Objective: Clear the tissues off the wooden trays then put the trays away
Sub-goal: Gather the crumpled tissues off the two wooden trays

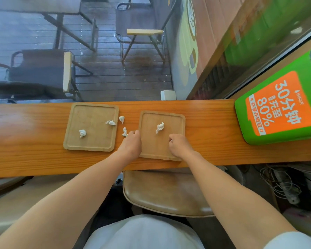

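Two square wooden trays lie on a long wooden counter (34, 141). The left tray (95, 141) holds two crumpled tissues, one (82, 133) near its front left and another (110, 122) at its right rim. Two more tissues (121, 119) (124, 131) lie on the counter between the trays. The right tray (151, 123) carries one tissue (160, 127). My left hand (132, 142) lies over that tray's left edge, its curled fingertips touching the nearer loose tissue. My right hand (178, 144) hovers over the tray's front right in a fist, just below the tissue.
A green and orange charging station (277, 108) stands on the counter's right end. A brown stool seat (160, 191) sits under the counter in front of me. Cables (280, 184) lie on the floor at right. Beyond the counter, folding chairs (138, 24) stand on dark decking.
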